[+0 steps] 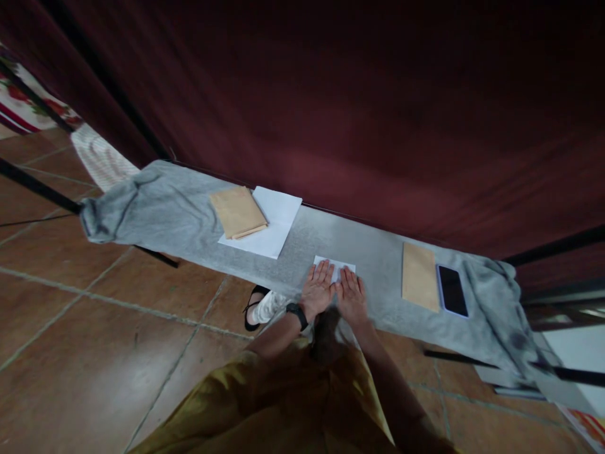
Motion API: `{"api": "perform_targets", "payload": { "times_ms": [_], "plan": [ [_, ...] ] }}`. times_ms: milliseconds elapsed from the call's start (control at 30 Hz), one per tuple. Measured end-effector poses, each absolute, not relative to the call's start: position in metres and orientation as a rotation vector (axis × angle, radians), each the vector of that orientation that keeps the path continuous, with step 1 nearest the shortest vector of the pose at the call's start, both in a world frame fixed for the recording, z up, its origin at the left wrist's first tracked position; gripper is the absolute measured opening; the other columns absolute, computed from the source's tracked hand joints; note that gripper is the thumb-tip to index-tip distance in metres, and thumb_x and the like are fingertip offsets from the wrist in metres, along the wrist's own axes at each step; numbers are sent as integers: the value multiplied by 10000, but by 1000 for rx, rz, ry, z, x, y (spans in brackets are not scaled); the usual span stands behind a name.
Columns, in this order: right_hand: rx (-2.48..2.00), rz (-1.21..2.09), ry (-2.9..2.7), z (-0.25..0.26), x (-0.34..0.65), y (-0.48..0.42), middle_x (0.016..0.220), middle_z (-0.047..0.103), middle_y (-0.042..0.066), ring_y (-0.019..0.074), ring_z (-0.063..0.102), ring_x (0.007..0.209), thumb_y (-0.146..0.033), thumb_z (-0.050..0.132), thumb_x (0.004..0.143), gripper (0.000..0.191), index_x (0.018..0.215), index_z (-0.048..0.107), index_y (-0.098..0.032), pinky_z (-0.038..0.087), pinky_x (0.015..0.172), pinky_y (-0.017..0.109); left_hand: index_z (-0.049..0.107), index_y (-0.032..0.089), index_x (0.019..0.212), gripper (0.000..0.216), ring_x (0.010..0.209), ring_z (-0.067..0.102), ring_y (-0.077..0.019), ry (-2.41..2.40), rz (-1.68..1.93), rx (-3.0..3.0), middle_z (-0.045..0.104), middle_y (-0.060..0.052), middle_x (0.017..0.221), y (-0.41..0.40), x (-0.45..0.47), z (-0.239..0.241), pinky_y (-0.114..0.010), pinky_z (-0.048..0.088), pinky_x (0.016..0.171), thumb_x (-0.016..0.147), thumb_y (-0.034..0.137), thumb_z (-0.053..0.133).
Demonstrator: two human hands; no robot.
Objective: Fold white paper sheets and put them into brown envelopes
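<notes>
A small folded white paper (336, 265) lies on the grey-covered table (302, 243), mostly under both hands. My left hand (317, 289), with a black watch on the wrist, lies flat on the paper's left part, fingers stretched out. My right hand (351, 295) lies flat beside it on the paper's right part, fingers together and extended. Neither hand grips anything.
To the left lie brown envelopes (237, 212) on white sheets (269, 228). On the right are another brown envelope (420, 275) and a dark phone (452, 290). A dark red curtain (378, 113) hangs behind the table. Tiled floor (94, 328) lies below.
</notes>
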State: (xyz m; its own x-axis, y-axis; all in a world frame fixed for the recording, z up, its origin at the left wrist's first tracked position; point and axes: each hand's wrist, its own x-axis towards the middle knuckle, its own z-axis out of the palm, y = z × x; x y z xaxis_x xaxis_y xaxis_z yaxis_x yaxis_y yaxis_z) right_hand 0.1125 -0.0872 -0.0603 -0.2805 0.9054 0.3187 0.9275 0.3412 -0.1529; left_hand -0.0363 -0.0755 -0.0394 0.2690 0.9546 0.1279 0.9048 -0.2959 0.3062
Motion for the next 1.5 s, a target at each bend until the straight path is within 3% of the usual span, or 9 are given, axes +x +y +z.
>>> {"api": "perform_targets", "payload": {
  "times_ms": [167,333,567,733,1000,1133,1300,1500],
  "plan": [
    [-1695,-72,-2236,-58,108,-90,1583,406,178,288,391,1450,-333,314,1053,534,1530,390,-106,254,1187,512,344,81,1552,602,1534,242,-265,1843,465,2304,311,-166,1629,-69,-58,-39,-482,178,1256,1022,366,336],
    [-1721,-6,-2190,-55,97,-77,1539,471,184,276,418,1423,-274,309,1039,495,1481,451,-103,258,1183,505,351,71,1548,618,1531,250,-260,1855,437,2319,323,-172,1623,-66,-67,-38,-453,167,1261,1027,402,339],
    [-1859,17,-2141,-35,107,-26,1309,643,145,241,539,1214,-157,369,994,418,1352,585,-142,333,1087,406,364,78,1544,674,1519,283,-282,1879,343,2417,326,-179,1620,-66,-68,-37,-480,209,1247,1033,513,311],
    [-1914,-40,-2216,-32,117,-22,1204,673,144,252,564,1127,-120,394,978,395,1285,638,-165,326,1070,419,384,148,1548,687,1515,291,-295,1858,336,2453,328,-156,1626,-65,-71,-37,-488,208,1243,1014,578,351],
    [-1804,-27,-2166,-37,109,-35,1334,643,144,241,543,1255,-156,357,1004,415,1339,602,-152,326,1136,451,380,162,1553,681,1518,283,-296,1838,344,2463,312,-145,1635,-64,-71,-38,-495,194,1245,1008,570,375],
    [-1604,15,-2260,-47,94,-62,1465,562,155,240,470,1382,-236,332,1031,457,1420,542,-121,349,1146,435,383,150,1550,660,1519,278,-305,1842,332,2465,304,-155,1636,-66,-71,-37,-503,198,1244,1011,531,387],
    [-1752,-50,-2229,-56,91,-89,1574,425,166,280,384,1458,-327,324,1052,521,1518,426,-118,286,1184,498,399,121,1535,578,1518,284,-285,1850,387,2454,343,-156,1618,-68,-69,-36,-508,196,1250,1035,404,337],
    [-1789,-125,-2165,-60,95,-96,1598,369,194,286,343,1480,-252,322,1035,535,1538,380,-80,258,1191,499,436,129,1511,528,1510,310,-216,1685,481,2531,415,-112,1589,-84,-48,-42,-442,232,1258,1051,344,288]
  ]
}}
